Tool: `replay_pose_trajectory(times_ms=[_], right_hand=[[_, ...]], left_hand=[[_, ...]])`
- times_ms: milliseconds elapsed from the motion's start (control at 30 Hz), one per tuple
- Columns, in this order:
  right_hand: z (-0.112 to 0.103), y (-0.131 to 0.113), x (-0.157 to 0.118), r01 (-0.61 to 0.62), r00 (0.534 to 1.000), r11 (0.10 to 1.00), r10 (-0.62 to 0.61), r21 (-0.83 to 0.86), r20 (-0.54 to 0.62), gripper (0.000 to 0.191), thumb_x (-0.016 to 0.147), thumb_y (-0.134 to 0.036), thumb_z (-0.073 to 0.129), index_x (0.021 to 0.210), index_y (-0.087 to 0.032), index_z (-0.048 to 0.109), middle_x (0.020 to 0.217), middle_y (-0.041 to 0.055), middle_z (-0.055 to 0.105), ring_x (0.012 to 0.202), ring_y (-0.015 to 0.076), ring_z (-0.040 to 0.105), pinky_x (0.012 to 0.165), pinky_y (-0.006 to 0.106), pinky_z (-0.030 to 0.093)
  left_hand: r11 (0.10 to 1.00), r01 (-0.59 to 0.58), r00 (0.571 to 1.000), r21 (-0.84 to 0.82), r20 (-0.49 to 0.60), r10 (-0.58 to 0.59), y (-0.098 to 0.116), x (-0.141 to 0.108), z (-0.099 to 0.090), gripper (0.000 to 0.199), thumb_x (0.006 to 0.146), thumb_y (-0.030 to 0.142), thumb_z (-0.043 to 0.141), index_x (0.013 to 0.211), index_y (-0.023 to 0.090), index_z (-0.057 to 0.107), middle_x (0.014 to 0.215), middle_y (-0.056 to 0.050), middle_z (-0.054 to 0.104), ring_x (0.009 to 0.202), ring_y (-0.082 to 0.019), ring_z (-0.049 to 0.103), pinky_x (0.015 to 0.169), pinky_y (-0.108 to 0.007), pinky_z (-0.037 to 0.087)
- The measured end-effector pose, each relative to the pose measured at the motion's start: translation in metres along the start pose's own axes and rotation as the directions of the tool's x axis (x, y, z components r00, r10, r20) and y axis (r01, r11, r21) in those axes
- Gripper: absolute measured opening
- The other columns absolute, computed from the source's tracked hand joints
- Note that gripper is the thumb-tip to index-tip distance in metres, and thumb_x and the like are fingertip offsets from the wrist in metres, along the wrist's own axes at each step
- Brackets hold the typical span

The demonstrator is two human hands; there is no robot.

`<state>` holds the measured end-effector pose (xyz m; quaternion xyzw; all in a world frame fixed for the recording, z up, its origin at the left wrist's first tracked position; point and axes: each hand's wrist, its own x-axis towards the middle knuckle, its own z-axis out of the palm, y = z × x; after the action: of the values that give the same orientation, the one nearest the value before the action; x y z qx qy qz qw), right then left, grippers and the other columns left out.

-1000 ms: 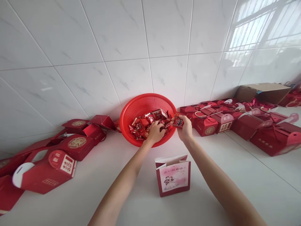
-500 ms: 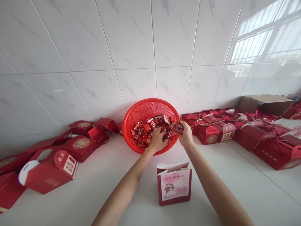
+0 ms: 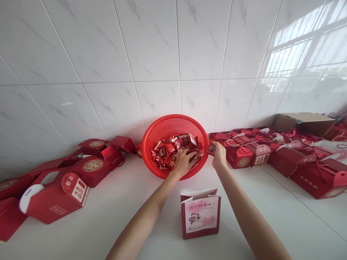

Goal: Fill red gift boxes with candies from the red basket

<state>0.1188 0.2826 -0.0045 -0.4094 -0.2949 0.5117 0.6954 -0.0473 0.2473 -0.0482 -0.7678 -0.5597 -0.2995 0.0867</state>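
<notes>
A red plastic basket (image 3: 151, 141) with perforated walls holds many small red-wrapped candies (image 3: 169, 148). My left hand (image 3: 184, 161) reaches into it, fingers spread over the wrapped pieces. Just beyond the basket's right rim is my right hand (image 3: 219, 154), closed on a dark red candy packet (image 3: 212, 148). Below the basket, between my forearms, a red paper bag (image 3: 201, 216) stands upright with its top open and a pink-and-white picture of a couple on its front.
Red gift boxes (image 3: 58, 198) line the left side of the white table (image 3: 114, 216). More red boxes (image 3: 287, 159) crowd the right, with a cardboard box (image 3: 309, 117) behind them. A tiled wall (image 3: 157, 43) rises behind the basket.
My right hand has moved right, away from the basket's contents, with the packet in its fingers. The fingers of my left hand have spread out over the candies.
</notes>
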Motion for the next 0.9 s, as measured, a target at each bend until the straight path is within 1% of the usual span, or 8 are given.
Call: replay_pose_trajectory(times_ms=[300, 367, 467, 533, 600, 667, 767, 900], right_hand=[[0.001, 0.002, -0.006, -0.073, 0.981, 0.985, 0.099, -0.158, 0.166, 0.01, 0.06, -0.028, 0.066, 0.066, -0.02, 0.065, 0.071, 0.0019, 0.067, 0.062, 0.0158, 0.058, 0.046, 0.026, 0.05], [0.0, 0.002, -0.006, -0.068, 0.976, 0.981, 0.103, -0.181, 0.193, 0.012, 0.06, -0.03, 0.065, 0.067, -0.02, 0.065, 0.071, 0.0014, 0.066, 0.064, 0.0159, 0.059, 0.047, 0.025, 0.049], [-0.001, 0.003, -0.006, -0.058, 0.971, 0.976, 0.104, -0.209, 0.215, 0.015, 0.06, -0.032, 0.064, 0.067, -0.02, 0.062, 0.069, 0.0, 0.064, 0.064, 0.0157, 0.058, 0.05, 0.025, 0.049], [-0.001, 0.003, -0.007, -0.058, 0.97, 0.972, 0.109, -0.227, 0.219, 0.015, 0.059, -0.033, 0.063, 0.066, -0.02, 0.059, 0.065, -0.0008, 0.061, 0.063, 0.0154, 0.056, 0.051, 0.025, 0.048], [-0.001, 0.002, -0.008, -0.062, 0.968, 0.968, 0.118, -0.243, 0.222, 0.016, 0.059, -0.033, 0.062, 0.065, -0.02, 0.058, 0.064, -0.001, 0.06, 0.061, 0.0149, 0.054, 0.051, 0.026, 0.047], [-0.001, 0.002, -0.009, -0.066, 0.966, 0.965, 0.125, -0.253, 0.225, 0.015, 0.059, -0.033, 0.061, 0.065, -0.02, 0.057, 0.063, -0.0011, 0.059, 0.059, 0.0143, 0.052, 0.05, 0.027, 0.048], [-0.002, 0.002, -0.009, -0.072, 0.966, 0.961, 0.134, -0.268, 0.221, 0.015, 0.057, -0.033, 0.06, 0.064, -0.02, 0.056, 0.062, -0.0013, 0.057, 0.057, 0.0137, 0.051, 0.049, 0.026, 0.047], [-0.006, 0.005, -0.005, -0.085, 0.967, 0.952, 0.149, -0.293, 0.204, 0.014, 0.057, -0.032, 0.059, 0.063, -0.02, 0.056, 0.059, -0.0012, 0.056, 0.057, 0.0141, 0.052, 0.048, 0.026, 0.045]], left_hand=[[0.986, 0.143, 0.97, -0.083, -0.187, -0.157, -0.009, 0.009, -0.002, 0.028, 0.102, 0.025, 0.047, 0.108, 0.02, 0.074, 0.099, -0.009, 0.076, 0.092, -0.024, 0.068, 0.085, -0.038, 0.052], [0.961, 0.254, 0.889, -0.111, -0.365, -0.277, -0.015, 0.007, -0.006, 0.031, 0.102, 0.025, 0.044, 0.109, 0.019, 0.073, 0.1, -0.012, 0.075, 0.094, -0.027, 0.068, 0.087, -0.042, 0.052], [0.903, 0.407, 0.673, -0.138, -0.623, -0.398, -0.025, 0.006, -0.016, 0.032, 0.096, 0.02, 0.049, 0.121, 0.016, 0.069, 0.132, -0.019, 0.064, 0.121, -0.035, 0.06, 0.102, -0.052, 0.046], [0.931, 0.346, 0.683, -0.115, -0.65, -0.333, -0.026, 0.008, -0.022, 0.036, 0.092, 0.016, 0.052, 0.124, 0.017, 0.067, 0.143, -0.019, 0.056, 0.133, -0.035, 0.052, 0.11, -0.053, 0.041], [0.989, 0.12, 0.856, -0.091, -0.494, -0.15, -0.022, 0.011, -0.027, 0.033, 0.091, 0.015, 0.052, 0.119, 0.02, 0.07, 0.133, -0.015, 0.065, 0.128, -0.03, 0.057, 0.111, -0.047, 0.043], [0.987, -0.089, 0.98, -0.137, -0.19, 0.062, -0.013, 0.015, -0.03, 0.028, 0.092, 0.018, 0.053, 0.112, 0.023, 0.072, 0.117, -0.009, 0.073, 0.114, -0.024, 0.066, 0.105, -0.039, 0.049], [0.991, -0.078, 0.959, -0.106, 0.265, 0.104, 0.003, 0.019, -0.03, 0.027, 0.093, 0.025, 0.057, 0.115, 0.024, 0.072, 0.116, -0.005, 0.075, 0.107, -0.021, 0.069, 0.096, -0.032, 0.053], [0.994, 0.044, 0.901, 0.1, 0.427, -0.082, 0.017, 0.03, -0.024, 0.027, 0.092, 0.03, 0.057, 0.114, 0.02, 0.071, 0.115, -0.012, 0.074, 0.107, -0.029, 0.07, 0.091, -0.039, 0.055]])
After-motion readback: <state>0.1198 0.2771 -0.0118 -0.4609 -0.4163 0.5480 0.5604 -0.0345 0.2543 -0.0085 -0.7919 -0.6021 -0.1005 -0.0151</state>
